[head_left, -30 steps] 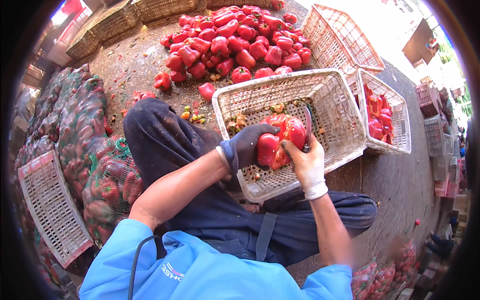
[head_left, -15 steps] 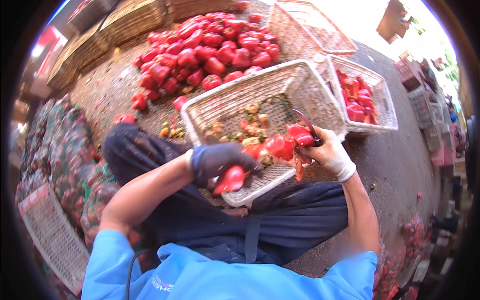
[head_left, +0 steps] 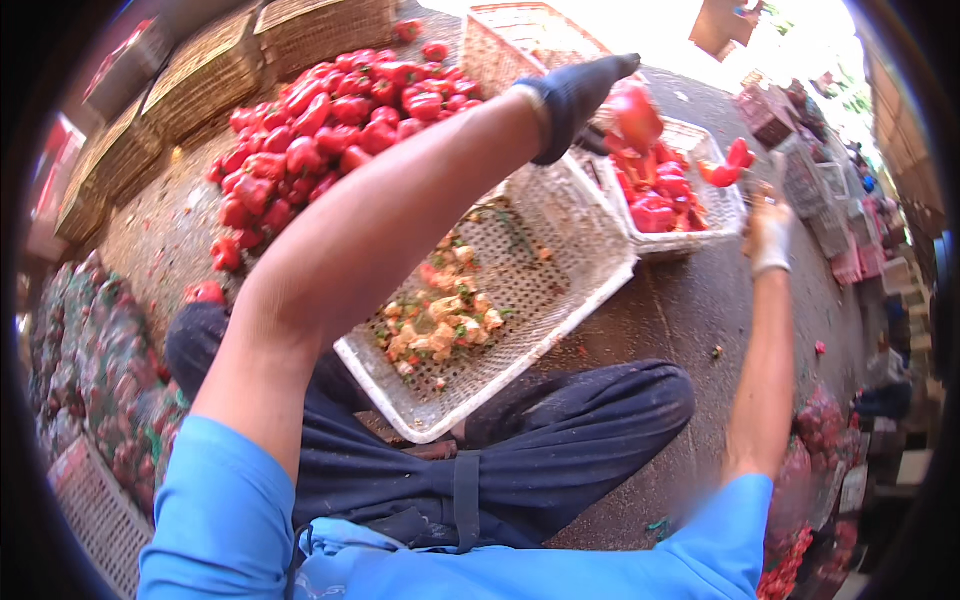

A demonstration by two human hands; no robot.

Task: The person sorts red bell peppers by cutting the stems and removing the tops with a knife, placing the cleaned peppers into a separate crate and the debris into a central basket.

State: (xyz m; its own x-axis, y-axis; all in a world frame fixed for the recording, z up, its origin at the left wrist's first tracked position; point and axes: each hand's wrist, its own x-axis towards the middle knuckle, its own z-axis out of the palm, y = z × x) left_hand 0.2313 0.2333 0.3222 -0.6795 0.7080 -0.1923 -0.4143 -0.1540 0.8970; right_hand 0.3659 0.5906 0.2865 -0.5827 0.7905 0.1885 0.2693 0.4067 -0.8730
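Note:
My left hand (head_left: 585, 105), in a dark glove, reaches over the right-hand white crate (head_left: 690, 240) with its fingers stretched out. A blurred red bell pepper piece (head_left: 636, 118) is just below its fingertips, above the cut red peppers (head_left: 665, 195) in that crate. To the right of the crate, my right hand (head_left: 768, 228), in a pale glove, is closed and smeared by motion. The knife held there earlier shows only as a faint grey streak by the fingers. Another red pepper piece (head_left: 725, 170) is at the crate's right rim, close to this hand.
A larger white crate (head_left: 490, 400) before my legs holds pepper cores and seedy scraps (head_left: 440, 325). Whole red peppers (head_left: 290, 150) are heaped on the ground beyond. Net sacks (head_left: 100, 340) lie at the left, more crates (head_left: 205, 75) behind, and an upright pinkish crate (head_left: 500, 45) at the back.
Both hands have moved away from the large crate, forward and to the right. Red pepper pieces that were in the hands are now over and beside the right-hand crate. The view has turned rightward.

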